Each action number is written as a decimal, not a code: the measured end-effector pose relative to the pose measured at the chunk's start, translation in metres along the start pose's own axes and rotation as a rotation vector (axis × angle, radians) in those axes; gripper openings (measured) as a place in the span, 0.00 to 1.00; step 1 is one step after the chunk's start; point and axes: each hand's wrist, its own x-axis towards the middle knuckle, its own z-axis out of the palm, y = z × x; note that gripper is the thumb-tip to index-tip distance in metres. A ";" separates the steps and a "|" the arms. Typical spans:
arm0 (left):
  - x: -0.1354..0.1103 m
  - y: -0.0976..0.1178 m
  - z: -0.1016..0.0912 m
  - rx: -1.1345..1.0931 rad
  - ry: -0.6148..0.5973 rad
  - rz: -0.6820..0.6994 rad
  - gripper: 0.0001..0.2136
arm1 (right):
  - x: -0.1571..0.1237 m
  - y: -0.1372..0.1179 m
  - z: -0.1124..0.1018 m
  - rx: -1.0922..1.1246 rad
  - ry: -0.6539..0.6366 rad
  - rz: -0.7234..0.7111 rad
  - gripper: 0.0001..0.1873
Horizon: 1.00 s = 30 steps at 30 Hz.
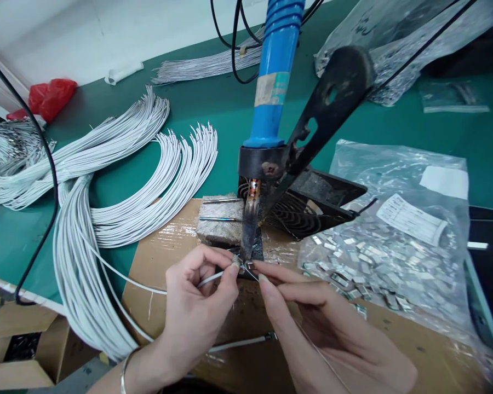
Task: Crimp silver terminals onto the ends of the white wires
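Note:
My left hand pinches a white cable close to its end, right under the tip of a blue-handled soldering iron. Between the fingers of my right hand is a thin solder wire, which trails down past the palm. Its front end meets the cable end at the iron's tip. A small metal piece shows at that spot, but fingertips partly hide it. Below my hands lies another white cable with a dark metal end.
A black bracket holds the iron upright, beside a black fan. Left of the tip sits a block with metal pins. Bundled white cables fill the left. A clear bag of small metal parts lies right, on cardboard.

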 end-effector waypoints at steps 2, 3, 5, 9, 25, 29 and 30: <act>-0.001 0.000 -0.001 -0.003 -0.009 -0.005 0.06 | 0.000 0.000 0.000 0.005 0.000 0.002 0.12; -0.001 0.001 -0.001 -0.003 -0.011 -0.008 0.06 | 0.000 0.000 0.000 0.009 -0.003 0.007 0.12; -0.001 0.002 -0.002 -0.001 -0.024 -0.013 0.07 | -0.001 0.000 -0.001 0.027 -0.008 0.025 0.11; -0.001 0.004 -0.005 -0.008 -0.077 -0.017 0.07 | -0.001 0.001 -0.001 0.057 -0.013 0.045 0.11; 0.000 0.004 -0.004 0.023 -0.106 0.039 0.08 | -0.002 0.005 0.002 -0.008 0.016 -0.052 0.10; 0.000 0.005 -0.004 0.032 -0.105 0.052 0.08 | 0.000 0.003 0.002 -0.018 0.013 -0.071 0.09; 0.001 0.006 -0.004 0.035 -0.106 0.050 0.08 | 0.000 0.002 0.001 -0.020 0.012 -0.079 0.09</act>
